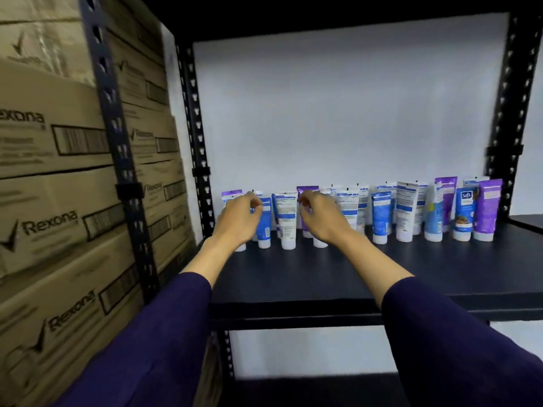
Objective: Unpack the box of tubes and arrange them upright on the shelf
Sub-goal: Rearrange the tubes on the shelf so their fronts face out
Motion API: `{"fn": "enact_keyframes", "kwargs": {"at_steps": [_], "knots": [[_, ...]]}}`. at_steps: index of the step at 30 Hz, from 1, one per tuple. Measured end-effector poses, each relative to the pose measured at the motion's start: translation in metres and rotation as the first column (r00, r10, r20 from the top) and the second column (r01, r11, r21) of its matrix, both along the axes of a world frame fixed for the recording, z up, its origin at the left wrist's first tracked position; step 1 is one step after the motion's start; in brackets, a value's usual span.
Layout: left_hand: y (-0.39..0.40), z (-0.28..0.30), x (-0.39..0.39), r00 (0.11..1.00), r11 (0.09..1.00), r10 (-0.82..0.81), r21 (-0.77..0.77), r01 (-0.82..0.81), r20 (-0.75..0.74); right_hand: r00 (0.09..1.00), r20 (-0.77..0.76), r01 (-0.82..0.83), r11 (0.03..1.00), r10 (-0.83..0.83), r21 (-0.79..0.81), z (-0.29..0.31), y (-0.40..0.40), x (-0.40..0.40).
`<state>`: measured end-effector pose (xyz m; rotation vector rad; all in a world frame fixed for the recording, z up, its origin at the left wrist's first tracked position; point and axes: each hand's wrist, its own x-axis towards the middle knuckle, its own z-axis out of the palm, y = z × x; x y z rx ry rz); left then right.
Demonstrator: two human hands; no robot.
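Nearest my view, two dark purple sleeves (164, 342) reach forward over the front edge of the black metal shelf board (323, 277). Bare board lies under both forearms.

Left hand (239, 220): fingers curled in toward the thumb at the upper part of a blue plastic tube with a white cap (264, 227). Whether it really grips it I cannot tell; the frame is blurred there.

Right hand (320, 217): fingers bent and drawn together at the top of a purple plastic tube (307, 190), which stands behind it. Grip or mere touch, I cannot tell.

Between the hands, a white tube with a blue band and printed label (286, 220) stands upright, cap down.

Beyond and to the right of the right hand, the row of white, blue and purple tubes (426, 212) runs along the back of the shelf, all upright on their caps, close together.

Behind them, a white wall (352, 113).

Left of the left hand, past the black perforated upright (197, 127), stacked brown cardboard Rexona cartons (58, 201).
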<state>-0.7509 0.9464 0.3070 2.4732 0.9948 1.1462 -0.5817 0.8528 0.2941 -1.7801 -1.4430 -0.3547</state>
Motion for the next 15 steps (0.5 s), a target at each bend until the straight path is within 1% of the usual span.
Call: {"fn": "enact_keyframes", "kwargs": {"at_steps": [9,12,15], "knots": [[0.073,0.029,-0.001,0.993,0.997,0.079,0.007,-0.080,0.085,0.985,0.100,-0.148,0.989,0.144,0.031,0.033,0.076,0.001],[0.096,0.038,0.008,0.992,0.993,0.111,0.023,-0.113,0.060,0.977,0.118,-0.178,0.984,0.175,0.009,0.045,0.100,0.008],[0.120,0.043,0.021,0.992,0.992,0.130,-0.003,-0.130,-0.005,0.966,0.157,-0.205,0.978,0.207,-0.030,0.054,0.125,0.018]]}}
